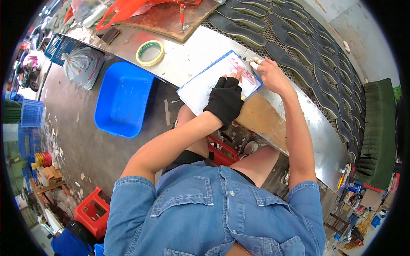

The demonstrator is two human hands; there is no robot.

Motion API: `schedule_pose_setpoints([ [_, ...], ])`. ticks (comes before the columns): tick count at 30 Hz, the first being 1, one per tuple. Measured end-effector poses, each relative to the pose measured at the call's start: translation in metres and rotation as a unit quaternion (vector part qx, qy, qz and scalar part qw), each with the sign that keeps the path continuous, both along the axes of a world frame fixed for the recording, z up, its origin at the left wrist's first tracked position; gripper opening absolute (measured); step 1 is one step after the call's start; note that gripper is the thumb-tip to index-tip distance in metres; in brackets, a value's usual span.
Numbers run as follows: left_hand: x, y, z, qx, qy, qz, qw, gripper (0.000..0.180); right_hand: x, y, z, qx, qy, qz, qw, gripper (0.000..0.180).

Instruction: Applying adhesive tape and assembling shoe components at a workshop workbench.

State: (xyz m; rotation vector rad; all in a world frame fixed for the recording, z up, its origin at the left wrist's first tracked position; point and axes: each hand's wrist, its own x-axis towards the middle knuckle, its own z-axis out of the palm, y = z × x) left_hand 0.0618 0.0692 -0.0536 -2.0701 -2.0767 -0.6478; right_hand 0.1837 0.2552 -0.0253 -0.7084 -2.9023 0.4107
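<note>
A white board with a blue rim (200, 89) lies tilted over the edge of the metal workbench (188, 59). My left hand (225, 99), in a black fingerless glove, presses flat on the board's near part. My right hand (270, 73), with taped fingertips, touches the board's far corner, where a pinkish sheet (237, 66) lies. Whether the right hand holds a small tool I cannot tell.
Rows of dark shoe soles (294, 47) cover the perforated belt at the back right. A roll of yellow-green tape (150, 52) lies on the bench. A blue plastic tub (121, 100) sits on the floor at left, red stools (92, 211) below.
</note>
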Motion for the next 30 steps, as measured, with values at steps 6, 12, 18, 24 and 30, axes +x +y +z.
schedule_pose_setpoints([
  [6,0.000,-0.006,0.013,0.046,0.023,0.002,0.999,0.032,0.001,-0.010,0.011,0.018,-0.056,-0.025,0.998,0.044],
  [12,-0.012,-0.029,0.052,0.219,0.037,-0.069,0.973,0.021,0.019,-0.049,0.020,0.033,0.152,-0.079,0.985,0.035],
  [18,-0.012,-0.051,0.103,0.210,0.031,-0.191,0.958,0.053,0.052,-0.131,0.105,-0.457,0.408,-0.024,0.790,0.038],
  [24,-0.001,-0.058,0.109,0.279,0.060,-0.201,0.937,0.051,0.066,-0.142,0.113,-0.438,0.416,0.036,0.796,0.034],
  [30,0.004,-0.066,0.111,0.314,0.081,-0.216,0.921,0.047,0.073,-0.155,0.118,-0.463,0.423,0.046,0.778,0.032],
])
